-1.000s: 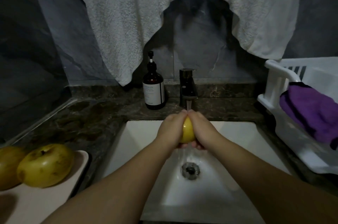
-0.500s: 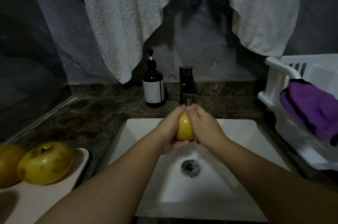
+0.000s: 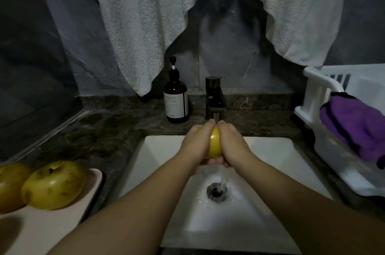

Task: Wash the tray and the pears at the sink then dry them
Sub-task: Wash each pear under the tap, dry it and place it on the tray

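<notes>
I have one yellow pear cupped between my left hand and my right hand, both sets of fingers curled round it, right under the faucet where the water runs over the sink. Half a second ago my right fingers were lifted off the top of the fruit; now they have closed back over it, fingertips nearly meeting above, so I judge I am turning and rubbing the skin rather than finishing. Water splashes round the drain below.

Two more pears sit on the tray on the counter to my left, unchanged, so most of the washing is left: those two, then the tray. The purple cloth lies in the white rack to my right, probably for drying.
</notes>
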`<move>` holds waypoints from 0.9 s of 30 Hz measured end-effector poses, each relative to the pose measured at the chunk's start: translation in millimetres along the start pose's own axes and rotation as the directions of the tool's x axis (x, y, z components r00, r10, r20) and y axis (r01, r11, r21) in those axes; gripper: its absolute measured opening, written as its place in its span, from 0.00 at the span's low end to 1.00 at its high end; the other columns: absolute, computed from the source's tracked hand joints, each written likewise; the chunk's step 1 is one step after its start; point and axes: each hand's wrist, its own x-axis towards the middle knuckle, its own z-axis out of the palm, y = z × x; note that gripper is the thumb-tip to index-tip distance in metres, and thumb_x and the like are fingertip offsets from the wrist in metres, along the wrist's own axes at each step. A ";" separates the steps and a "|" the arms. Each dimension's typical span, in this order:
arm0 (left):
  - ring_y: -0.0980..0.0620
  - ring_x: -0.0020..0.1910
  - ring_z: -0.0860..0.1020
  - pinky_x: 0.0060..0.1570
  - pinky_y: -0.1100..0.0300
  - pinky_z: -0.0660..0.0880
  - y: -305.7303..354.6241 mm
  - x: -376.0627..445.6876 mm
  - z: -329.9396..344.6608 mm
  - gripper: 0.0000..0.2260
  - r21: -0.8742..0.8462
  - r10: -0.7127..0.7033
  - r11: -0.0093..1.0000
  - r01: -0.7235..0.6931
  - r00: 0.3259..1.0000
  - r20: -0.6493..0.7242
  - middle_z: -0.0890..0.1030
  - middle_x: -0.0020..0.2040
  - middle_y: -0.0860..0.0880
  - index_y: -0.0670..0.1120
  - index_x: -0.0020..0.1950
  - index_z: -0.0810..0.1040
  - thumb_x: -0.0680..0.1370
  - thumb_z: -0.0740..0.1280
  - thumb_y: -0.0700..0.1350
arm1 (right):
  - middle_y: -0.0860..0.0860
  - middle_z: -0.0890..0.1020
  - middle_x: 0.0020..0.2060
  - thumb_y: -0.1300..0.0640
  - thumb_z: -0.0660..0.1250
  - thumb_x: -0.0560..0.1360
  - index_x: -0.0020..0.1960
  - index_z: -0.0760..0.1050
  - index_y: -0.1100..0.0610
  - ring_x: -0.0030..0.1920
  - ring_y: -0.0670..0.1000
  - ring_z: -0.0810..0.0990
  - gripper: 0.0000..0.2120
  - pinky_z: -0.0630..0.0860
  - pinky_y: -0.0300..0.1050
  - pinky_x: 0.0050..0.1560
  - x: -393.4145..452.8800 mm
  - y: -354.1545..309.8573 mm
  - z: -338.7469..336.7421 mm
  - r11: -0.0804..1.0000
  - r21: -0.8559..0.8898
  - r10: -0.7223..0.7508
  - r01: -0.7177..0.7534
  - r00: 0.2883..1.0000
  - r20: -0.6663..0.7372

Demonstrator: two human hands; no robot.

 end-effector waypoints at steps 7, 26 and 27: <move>0.43 0.50 0.85 0.48 0.44 0.85 -8.0 5.8 -1.6 0.18 0.148 0.135 0.981 -0.124 0.989 -0.062 0.81 0.57 0.44 0.56 0.60 0.75 0.78 0.66 0.66 | 0.57 0.80 0.42 0.32 0.54 0.79 0.59 0.70 0.40 0.26 0.48 0.77 0.17 0.71 0.38 0.27 -4.1 -4.0 -1.1 0.965 0.171 0.183 -0.201 0.976 0.117; 0.36 0.53 0.84 0.51 0.38 0.83 -6.4 8.5 4.4 0.19 -0.095 -0.003 0.995 -0.001 0.999 -0.037 0.80 0.60 0.39 0.53 0.70 0.71 0.85 0.55 0.63 | 0.58 0.79 0.52 0.36 0.53 0.83 0.63 0.67 0.38 0.28 0.54 0.83 0.12 0.71 0.38 0.23 1.3 11.2 -5.5 0.991 0.128 0.019 -0.039 0.988 0.156; 0.35 0.53 0.84 0.54 0.36 0.82 -5.9 8.4 2.0 0.20 -0.119 -0.031 0.992 0.028 0.999 -0.021 0.80 0.60 0.38 0.53 0.71 0.71 0.85 0.55 0.62 | 0.58 0.79 0.54 0.37 0.54 0.83 0.62 0.67 0.37 0.29 0.55 0.84 0.10 0.71 0.38 0.22 1.4 11.9 -5.7 0.992 0.122 0.000 -0.021 0.986 0.167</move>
